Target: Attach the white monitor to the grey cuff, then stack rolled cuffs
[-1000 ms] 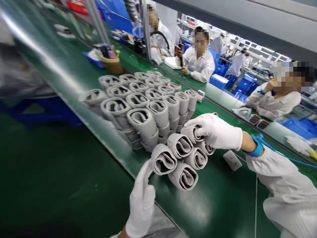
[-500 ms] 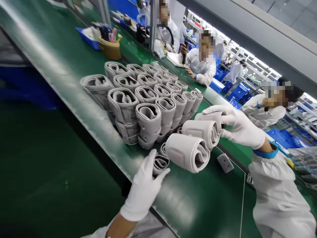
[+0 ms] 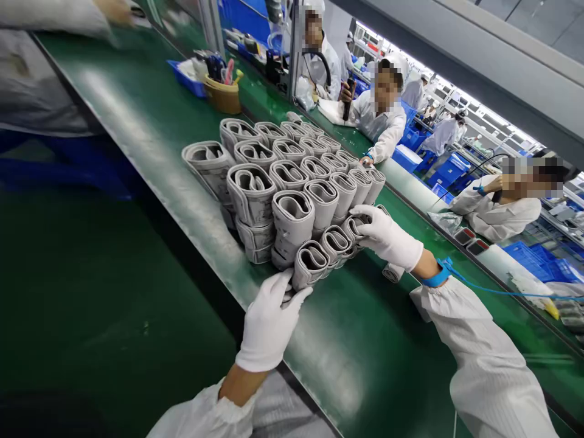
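Note:
Stacked rolled grey cuffs (image 3: 292, 176) stand in rows, openings up, on the green work surface. At the near end, a front rolled cuff (image 3: 310, 264) sits upright on a lower one. My left hand (image 3: 268, 322), in a white glove, curves its thumb and fingers around the lower cuff, which is mostly hidden. My right hand (image 3: 390, 237), also gloved, grips a rolled cuff (image 3: 353, 228) at the far end of the same short row. Between them stands another rolled cuff (image 3: 336, 241). A loose rolled cuff (image 3: 392, 272) lies on its side below my right wrist.
A brown tool cup (image 3: 222, 94) and a blue tray (image 3: 187, 78) stand beyond the stack. A blue wrist strap (image 3: 437, 275) with a cord is on my right wrist. Co-workers sit across the bench; another person's blurred sleeve (image 3: 55, 15) reaches in at upper left.
My right hand has moved left and set the row of rolled cuffs, earlier held tilted sideways, upright on the lower ones. My left hand stays by the lower cuff. A sleeve has entered upper left.

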Demonstrator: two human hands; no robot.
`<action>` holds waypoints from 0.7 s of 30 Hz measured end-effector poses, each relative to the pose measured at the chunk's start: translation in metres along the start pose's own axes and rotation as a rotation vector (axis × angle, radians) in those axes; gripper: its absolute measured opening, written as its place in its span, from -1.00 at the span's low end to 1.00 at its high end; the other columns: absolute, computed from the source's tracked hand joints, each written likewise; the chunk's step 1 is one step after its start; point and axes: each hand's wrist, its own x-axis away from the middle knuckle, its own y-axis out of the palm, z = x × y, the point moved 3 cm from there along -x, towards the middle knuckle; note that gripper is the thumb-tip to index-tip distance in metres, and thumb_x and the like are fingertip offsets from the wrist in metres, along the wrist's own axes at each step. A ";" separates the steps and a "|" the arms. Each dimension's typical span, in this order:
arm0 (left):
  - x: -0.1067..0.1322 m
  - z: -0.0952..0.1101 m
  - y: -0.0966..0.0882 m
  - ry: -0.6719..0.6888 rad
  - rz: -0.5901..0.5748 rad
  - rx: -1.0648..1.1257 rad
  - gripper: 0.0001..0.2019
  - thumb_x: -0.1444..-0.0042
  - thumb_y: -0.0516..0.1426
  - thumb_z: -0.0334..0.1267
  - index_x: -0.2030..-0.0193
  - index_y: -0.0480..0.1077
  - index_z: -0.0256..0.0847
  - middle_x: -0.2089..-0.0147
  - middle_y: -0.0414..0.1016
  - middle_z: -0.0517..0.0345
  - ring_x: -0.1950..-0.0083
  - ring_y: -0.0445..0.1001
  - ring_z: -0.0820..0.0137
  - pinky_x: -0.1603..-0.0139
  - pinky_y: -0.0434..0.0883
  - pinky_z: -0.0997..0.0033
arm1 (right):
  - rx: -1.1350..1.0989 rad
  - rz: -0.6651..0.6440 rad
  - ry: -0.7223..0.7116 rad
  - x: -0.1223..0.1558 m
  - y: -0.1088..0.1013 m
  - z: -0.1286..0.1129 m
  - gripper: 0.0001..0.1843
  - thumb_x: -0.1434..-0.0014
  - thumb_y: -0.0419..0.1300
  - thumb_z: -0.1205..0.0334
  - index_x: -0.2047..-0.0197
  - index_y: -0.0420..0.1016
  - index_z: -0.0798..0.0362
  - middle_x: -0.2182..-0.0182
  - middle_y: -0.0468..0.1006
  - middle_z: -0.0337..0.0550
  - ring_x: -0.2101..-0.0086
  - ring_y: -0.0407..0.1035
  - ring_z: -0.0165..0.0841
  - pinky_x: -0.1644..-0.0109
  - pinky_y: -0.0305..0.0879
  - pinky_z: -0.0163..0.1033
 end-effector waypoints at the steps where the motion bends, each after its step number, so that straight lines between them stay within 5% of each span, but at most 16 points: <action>1: 0.000 0.000 0.000 -0.006 0.003 0.002 -0.63 -0.29 0.20 0.04 -0.06 0.47 -0.18 0.01 0.54 0.06 0.39 0.52 0.42 0.21 0.54 0.33 | -0.023 0.051 0.008 0.003 -0.005 -0.004 -0.83 -0.28 0.20 0.40 0.09 0.53 0.03 -0.23 0.37 0.09 -0.23 0.30 -0.13 -0.32 0.33 0.02; 8: -0.007 0.000 0.001 -0.182 -0.072 0.090 -0.61 -0.18 0.28 0.02 -0.03 0.50 -0.15 0.16 0.55 0.18 0.37 0.53 0.41 0.22 0.56 0.36 | 0.022 0.506 0.154 0.026 -0.029 -0.023 -0.58 -0.32 0.32 0.11 -0.20 0.43 -0.10 -0.21 0.43 0.04 -0.25 0.33 -0.10 -0.36 0.32 0.13; 11: -0.009 -0.003 0.002 -0.240 -0.079 0.117 -0.62 -0.12 0.33 0.00 -0.01 0.52 -0.13 0.18 0.59 0.19 0.37 0.56 0.39 0.18 0.59 0.32 | 0.025 0.810 0.358 0.045 -0.007 -0.024 -0.46 -0.35 0.27 0.06 -0.34 0.32 -0.09 -0.33 0.29 0.07 -0.34 0.22 -0.04 -0.42 0.21 0.22; 13: -0.007 -0.005 0.002 -0.238 -0.051 0.133 -0.60 -0.11 0.34 -0.01 -0.03 0.53 -0.14 0.19 0.61 0.19 0.37 0.58 0.37 0.16 0.60 0.30 | -0.084 0.949 0.530 0.058 0.026 -0.028 -0.34 -0.42 0.15 0.04 -0.48 0.07 -0.08 -0.45 0.08 0.10 -0.42 0.09 -0.04 -0.42 0.19 0.23; 15: 0.000 -0.008 0.001 -0.218 0.005 0.155 -0.57 -0.13 0.34 -0.03 -0.08 0.52 -0.16 0.18 0.64 0.16 0.35 0.61 0.35 0.13 0.62 0.28 | -0.254 0.809 0.639 0.065 0.069 -0.039 -0.24 -0.46 0.05 0.04 -0.57 -0.21 -0.07 -0.52 -0.09 0.09 -0.46 -0.02 -0.06 -0.46 0.14 0.20; 18: 0.018 -0.009 -0.002 -0.145 0.098 0.173 -0.55 -0.21 0.30 -0.09 -0.20 0.46 -0.17 0.04 0.67 0.07 0.16 0.68 0.28 -0.05 0.62 0.22 | -0.337 0.398 0.686 0.071 0.123 -0.062 -0.06 -0.42 0.09 0.00 -0.59 -0.43 -0.03 -0.56 -0.36 0.07 -0.51 -0.24 0.00 -0.50 0.01 0.21; 21: 0.036 -0.008 -0.009 -0.117 0.095 0.151 -0.48 -0.29 0.23 -0.17 -0.36 0.33 -0.09 -0.16 0.60 0.01 -0.07 0.65 0.22 -0.22 0.56 0.13 | -0.341 0.229 0.695 0.081 0.141 -0.077 0.02 -0.38 0.15 0.04 -0.59 -0.49 -0.04 -0.56 -0.48 0.03 -0.51 -0.31 -0.01 -0.51 -0.01 0.18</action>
